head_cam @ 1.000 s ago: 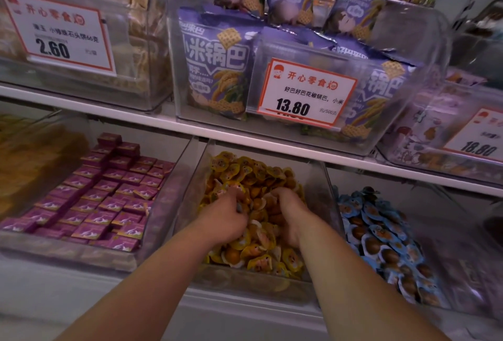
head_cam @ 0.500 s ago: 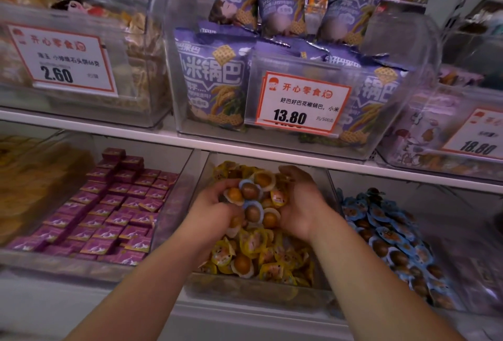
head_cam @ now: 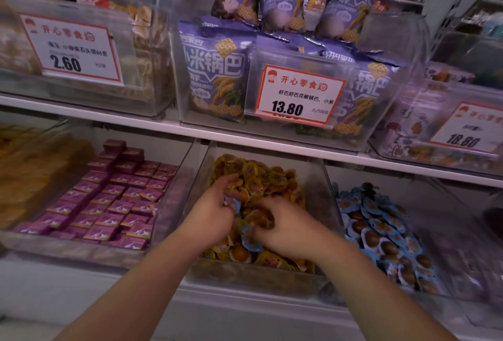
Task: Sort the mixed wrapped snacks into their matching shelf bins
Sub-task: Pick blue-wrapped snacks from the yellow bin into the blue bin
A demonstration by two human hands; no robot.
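Two forearms enter from the bottom edge, and both are bare along all the length that shows: no sleeve, cuff or glove covers them. The left hand [head_cam: 211,218] is bare too, with no ring, band or watch visible on the fingers or the wrist. The right hand [head_cam: 294,227] is likewise uncovered, its wrist plain. The fingertips of both are blurred, so the nails cannot be made out. Nothing of the person above the forearms is in view.
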